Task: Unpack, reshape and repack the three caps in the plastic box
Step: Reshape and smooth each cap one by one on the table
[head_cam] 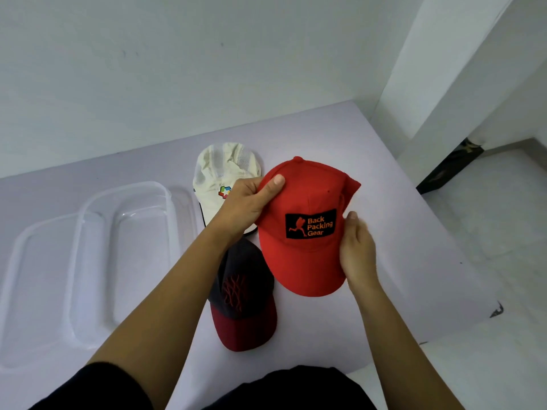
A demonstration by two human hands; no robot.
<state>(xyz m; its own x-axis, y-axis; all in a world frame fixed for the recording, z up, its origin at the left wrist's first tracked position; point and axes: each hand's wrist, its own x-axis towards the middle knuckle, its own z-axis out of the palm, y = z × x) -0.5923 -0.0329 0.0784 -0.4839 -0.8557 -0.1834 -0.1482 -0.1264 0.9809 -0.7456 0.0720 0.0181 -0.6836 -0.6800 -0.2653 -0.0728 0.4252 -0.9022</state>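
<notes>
Above the right half of a pale lilac tabletop, a bright red fabric baseball cap is held up off the surface between both hands, brim toward the person and its black rectangular patch reading "Back Packing Gear" facing up. The left hand grips the cap's left side, thumb laid across the crown and the other fingers tucked out of sight beneath. The right hand holds the right side where crown meets brim, fingers curled behind the fabric. Just left of the red cap, a cream-white mesh cap lies on the table, partly hidden by the left wrist. Nearer the person lies a dark grey cap with a maroon brim. Well to the left sits the clear plastic box, with another flat clear plastic piece overlapping its left side; whether that is a lid cannot be told.
</notes>
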